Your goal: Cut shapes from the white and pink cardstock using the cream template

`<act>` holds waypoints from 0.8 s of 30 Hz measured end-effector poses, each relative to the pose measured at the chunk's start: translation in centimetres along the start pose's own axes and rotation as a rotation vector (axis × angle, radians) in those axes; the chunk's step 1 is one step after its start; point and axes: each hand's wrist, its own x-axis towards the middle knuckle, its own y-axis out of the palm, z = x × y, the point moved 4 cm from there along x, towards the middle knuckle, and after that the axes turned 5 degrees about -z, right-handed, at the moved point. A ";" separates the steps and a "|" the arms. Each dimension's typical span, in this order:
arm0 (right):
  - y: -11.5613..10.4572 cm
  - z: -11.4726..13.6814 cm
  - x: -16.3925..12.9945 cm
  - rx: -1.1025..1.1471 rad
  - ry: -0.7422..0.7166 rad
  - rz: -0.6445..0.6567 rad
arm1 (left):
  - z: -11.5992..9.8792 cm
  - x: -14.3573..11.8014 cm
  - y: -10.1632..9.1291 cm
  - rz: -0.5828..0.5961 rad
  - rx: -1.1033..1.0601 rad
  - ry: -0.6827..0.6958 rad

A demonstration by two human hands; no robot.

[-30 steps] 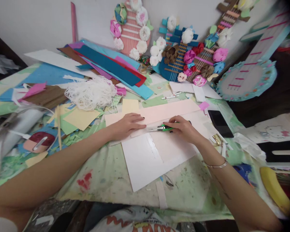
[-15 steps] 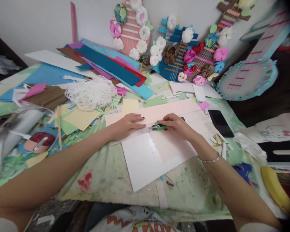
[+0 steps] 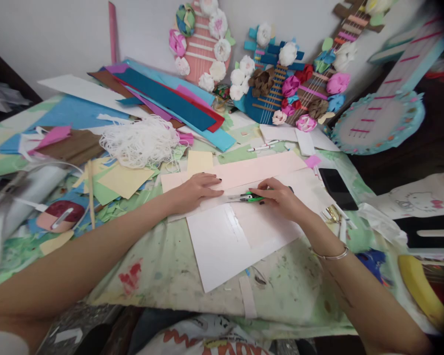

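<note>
A green and black utility knife [image 3: 252, 197] is in my right hand [image 3: 276, 196], its fingers wrapped around the handle. The blade end points left across pale pink paper, close to my left fingertips. My left hand [image 3: 202, 190] lies flat on the paper with fingers stretched out. A pale pink strip [image 3: 259, 169] runs beyond both hands. Under the knife lies more pale paper, and a white sheet [image 3: 214, 251] sticks out towards me. Whether the blade tip touches the paper I cannot tell.
White string [image 3: 140, 143] lies heaped at left, near coloured paper sheets [image 3: 166, 98] and yellow scraps [image 3: 126, 180]. A phone [image 3: 338, 189] and a gold clip [image 3: 331, 214] lie right. Decorated paper guitars [image 3: 270, 93] lean on the wall. A yellow object [image 3: 422, 288] sits at the right edge.
My right hand has moved slightly right and towards me with the utility knife, showing more of the blade. My left hand has stayed in place on the paper.
</note>
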 end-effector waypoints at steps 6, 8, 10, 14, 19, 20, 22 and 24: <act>-0.2 0.2 -0.8 -0.054 0.023 -0.019 | 0.1 0.0 0.0 -0.011 -0.008 -0.025; 0.1 0.3 -0.8 -0.062 0.026 -0.021 | 0.2 0.0 0.0 -0.013 -0.010 -0.028; 0.3 0.4 -0.6 -0.057 0.027 -0.024 | 0.3 0.0 0.1 -0.013 -0.011 -0.025; 0.7 0.5 0.0 -0.027 0.028 -0.035 | 0.3 0.0 0.2 -0.009 -0.012 -0.015; 0.5 0.6 -0.4 -0.025 0.038 -0.012 | 0.2 0.0 0.1 -0.018 -0.015 -0.012; 0.4 0.6 -0.6 -0.026 0.042 -0.008 | 0.2 0.0 0.2 -0.020 -0.017 -0.012; 0.2 0.5 -1.0 -0.033 0.053 -0.005 | 0.3 -0.1 0.2 -0.023 -0.023 -0.009; 0.0 0.5 -1.2 -0.044 0.062 -0.001 | 0.3 -0.1 0.2 -0.025 -0.029 -0.007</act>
